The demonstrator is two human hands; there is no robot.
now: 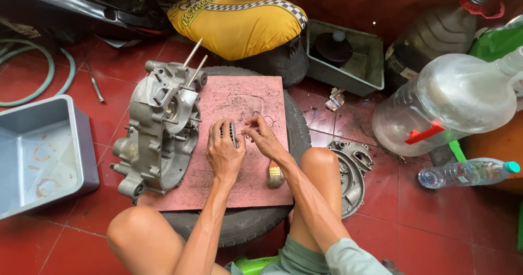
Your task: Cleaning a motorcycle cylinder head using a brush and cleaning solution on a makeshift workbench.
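My left hand (224, 151) grips a small dark toothed metal part (233, 133) over a reddish board (245, 103) that lies on a tyre (248, 223). Right beside it, my right hand (261, 135) pinches a thin wire-like piece against that part. A grey cast engine crankcase (158, 130) with two upright studs rests on the board's left side, close to my left hand. A small brush (275, 176) lies on the board under my right forearm.
A grey plastic tub (41, 155) sits at the left. A second crankcase cover (351, 171) lies right of my knee. Farther right lie a big clear water jug (452, 103) and a small bottle (468, 172). A yellow cushion (237, 24) and a green tray (348, 57) are behind.
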